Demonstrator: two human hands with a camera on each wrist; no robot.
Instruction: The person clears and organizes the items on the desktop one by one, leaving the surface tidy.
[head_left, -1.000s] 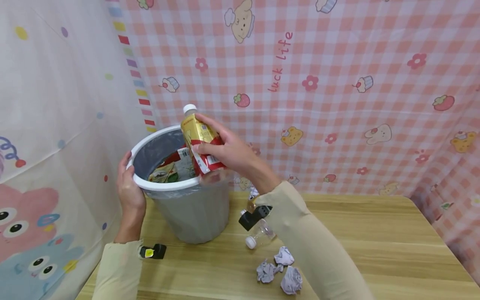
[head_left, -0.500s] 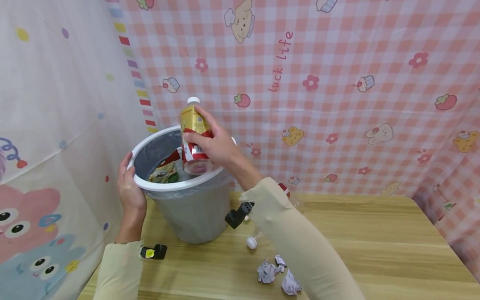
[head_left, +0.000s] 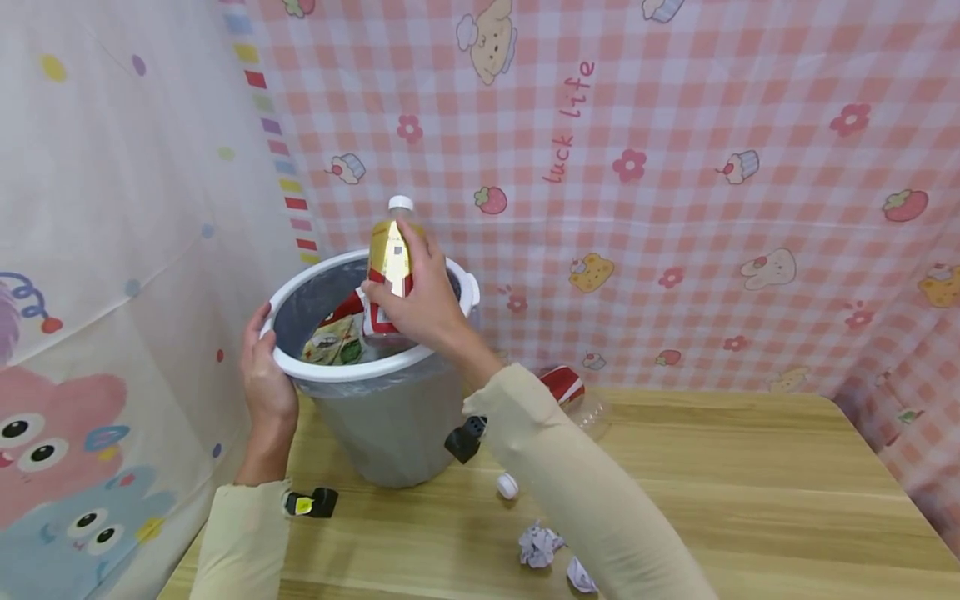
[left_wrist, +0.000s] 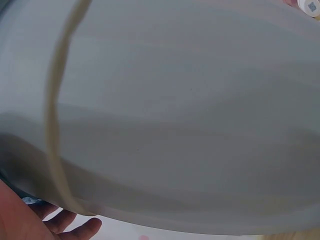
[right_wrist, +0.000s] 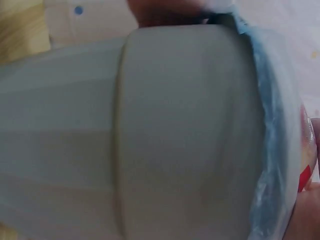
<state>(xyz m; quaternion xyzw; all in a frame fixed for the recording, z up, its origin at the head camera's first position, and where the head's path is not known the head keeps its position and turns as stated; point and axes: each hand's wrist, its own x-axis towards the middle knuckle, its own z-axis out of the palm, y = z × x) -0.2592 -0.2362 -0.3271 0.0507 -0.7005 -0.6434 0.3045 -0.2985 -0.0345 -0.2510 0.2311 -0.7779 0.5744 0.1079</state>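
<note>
A grey trash can (head_left: 390, 429) with a white rim and a clear liner stands on the wooden table. My left hand (head_left: 268, 396) grips its rim at the left side, and in the left wrist view my fingers (left_wrist: 80, 230) show at the lower left beside the grey wall. Over the opening, my right hand (head_left: 423, 300) holds a clear plastic bottle (head_left: 382, 242) with a yellow and red label and a white cap, cap up. Its lower end dips inside the rim. Printed wrappers (head_left: 337, 340) lie in the can. In the right wrist view the can hides most of the bottle.
Right of the can, a white bottle cap (head_left: 507, 486) shows beside my right sleeve. Crumpled paper balls (head_left: 540, 546) lie near the front. Behind the forearm lies another bottle (head_left: 566, 387) with a red label. A checked curtain (head_left: 675, 208) hangs behind the table (head_left: 750, 492).
The bottle in my right hand has turned more upright, its base now inside the rim. My right forearm has shifted left, uncovering the red-labelled bottle. My left hand stays on the rim.
</note>
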